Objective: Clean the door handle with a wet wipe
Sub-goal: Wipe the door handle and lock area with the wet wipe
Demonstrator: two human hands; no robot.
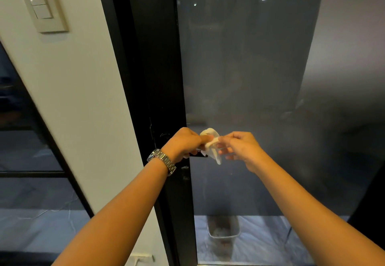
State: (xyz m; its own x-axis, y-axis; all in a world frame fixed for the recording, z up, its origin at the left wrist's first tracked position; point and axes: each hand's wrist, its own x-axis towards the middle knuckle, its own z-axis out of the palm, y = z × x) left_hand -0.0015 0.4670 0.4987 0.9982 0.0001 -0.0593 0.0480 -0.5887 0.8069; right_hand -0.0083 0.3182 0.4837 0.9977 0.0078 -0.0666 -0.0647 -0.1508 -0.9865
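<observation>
— So, which step is this?

— Preparing the wipe, I'd say, not wiping yet. Both hands meet in front of the dark door frame, and the wet wipe is stretched and bunched between them.

— How is each hand set?

— The left hand, the one with the metal watch on its wrist, is curled closed, its thumb and fingers pinching the upper end of the wipe. The right hand pinches the wipe's other side between thumb and forefinger, while its remaining fingers hang loosely spread. A tail of the wipe dangles below them.

— And the door handle?

— Only a short dark piece of the door handle shows, just under the left hand and behind the wipe, at the edge of the frosted glass panel. The wipe hangs in front of it; whether it touches, I cannot tell.

— What does the next move call for?

— Probably one hand gathers the wipe into a pad, then wraps it around the lever and rubs along its length. The other hand would have to let go, or steady the door.

— Anything else in view?

— A light switch on the white wall, upper left, and a bin dimly seen through the glass below.
</observation>
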